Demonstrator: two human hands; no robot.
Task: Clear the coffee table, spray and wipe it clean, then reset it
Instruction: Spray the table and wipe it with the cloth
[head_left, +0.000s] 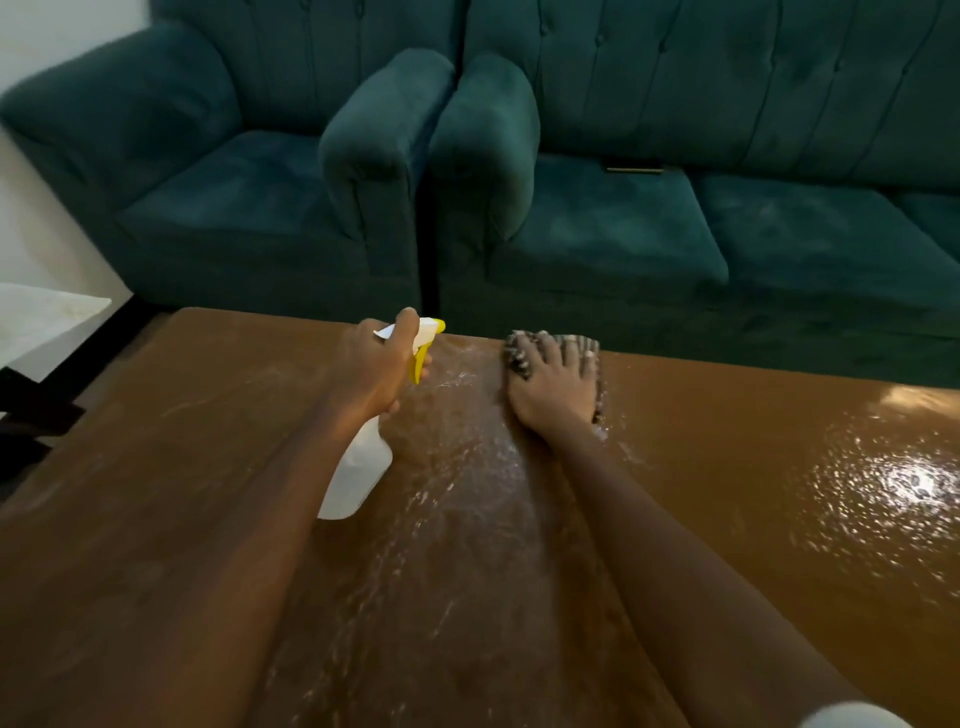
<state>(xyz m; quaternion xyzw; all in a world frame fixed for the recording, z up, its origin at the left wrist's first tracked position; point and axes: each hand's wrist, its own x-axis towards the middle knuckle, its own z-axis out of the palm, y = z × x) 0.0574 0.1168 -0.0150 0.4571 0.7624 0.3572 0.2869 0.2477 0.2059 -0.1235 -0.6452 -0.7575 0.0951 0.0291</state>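
The left hand (376, 371) wraps its fingers around the spray bottle (358, 467) above the wet table (727, 493). Beside it, the right hand (553, 387) presses spread fingers on the cloth (519, 353).

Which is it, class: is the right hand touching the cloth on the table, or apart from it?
Touching. The head view shows the right hand pressed flat on the cloth, fingers spread over it, against the wet table.

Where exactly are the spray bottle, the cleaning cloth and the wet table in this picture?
spray bottle (358, 467): head view, on its white body below the left hand.
cleaning cloth (517, 353): head view, on the striped edge beside the right hand's fingers.
table (727, 467): head view, on the bare brown top.
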